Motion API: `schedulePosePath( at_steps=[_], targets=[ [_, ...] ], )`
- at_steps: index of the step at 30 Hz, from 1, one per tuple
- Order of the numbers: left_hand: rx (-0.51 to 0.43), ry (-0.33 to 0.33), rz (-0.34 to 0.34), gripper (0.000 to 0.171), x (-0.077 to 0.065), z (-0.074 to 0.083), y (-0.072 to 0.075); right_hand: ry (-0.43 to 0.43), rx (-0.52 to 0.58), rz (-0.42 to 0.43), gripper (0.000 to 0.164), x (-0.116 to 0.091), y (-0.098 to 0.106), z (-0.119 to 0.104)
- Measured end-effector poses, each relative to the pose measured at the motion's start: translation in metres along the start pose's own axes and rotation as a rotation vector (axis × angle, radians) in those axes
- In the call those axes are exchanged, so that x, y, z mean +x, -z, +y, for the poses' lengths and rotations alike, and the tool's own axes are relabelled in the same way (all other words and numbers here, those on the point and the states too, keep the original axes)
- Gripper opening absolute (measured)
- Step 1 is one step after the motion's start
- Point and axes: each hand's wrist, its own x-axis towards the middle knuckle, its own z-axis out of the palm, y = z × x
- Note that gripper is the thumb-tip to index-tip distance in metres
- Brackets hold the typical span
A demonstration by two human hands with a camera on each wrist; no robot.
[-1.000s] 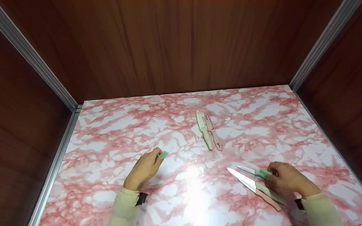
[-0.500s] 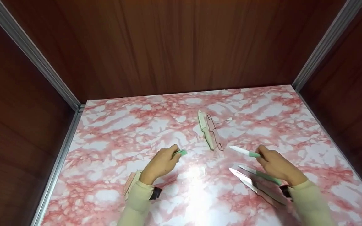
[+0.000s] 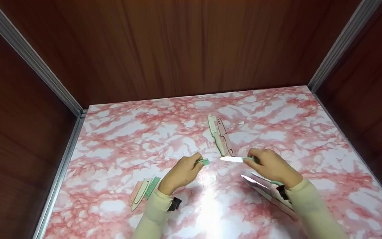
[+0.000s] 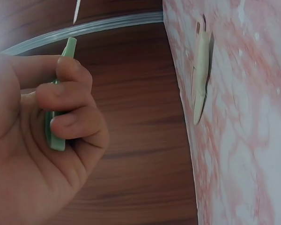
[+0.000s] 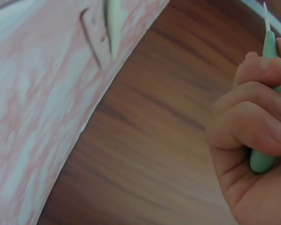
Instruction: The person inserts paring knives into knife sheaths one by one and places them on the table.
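Note:
My left hand (image 3: 182, 171) grips a green knife sheath (image 4: 57, 142), its fingers curled round it. One end of the sheath (image 3: 205, 162) sticks out past the thumb and points right. My right hand (image 3: 272, 167) holds a knife by its green handle (image 5: 262, 161). The bare white blade (image 3: 232, 159) points left at the sheath, with a gap between tip and sheath. In the left wrist view the blade tip (image 4: 77, 14) shows above the sheath's end. Most of the sheath and handle is covered by the fingers.
A pale green sheathed knife (image 3: 216, 134) and a pink one (image 3: 224, 137) lie side by side behind the hands. Pink (image 3: 135, 193), cream (image 3: 142, 192) and green (image 3: 152, 188) sheaths lie left. Bare-bladed knives (image 3: 260, 187) lie under the right forearm, partly hidden. Wooden panels surround the table.
My right hand has lifted the green-handled knife off the table and swung it left. My left hand has moved right with the sheath, so the two are closer. The loose sheaths have come into view.

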Motion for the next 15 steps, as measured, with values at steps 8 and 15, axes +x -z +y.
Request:
schedulePosePath(
  at_steps=[8,15],
  targets=[
    [-0.02,-0.015,-0.029,0.018,0.002,0.002,-0.008,0.177,0.013,0.043,0.019,0.011,-0.012,-0.009],
    [-0.04,-0.033,-0.039,0.019,0.0,0.0,-0.009,0.184,0.013,0.014,0.019,0.014,-0.013,-0.012]
  ],
)
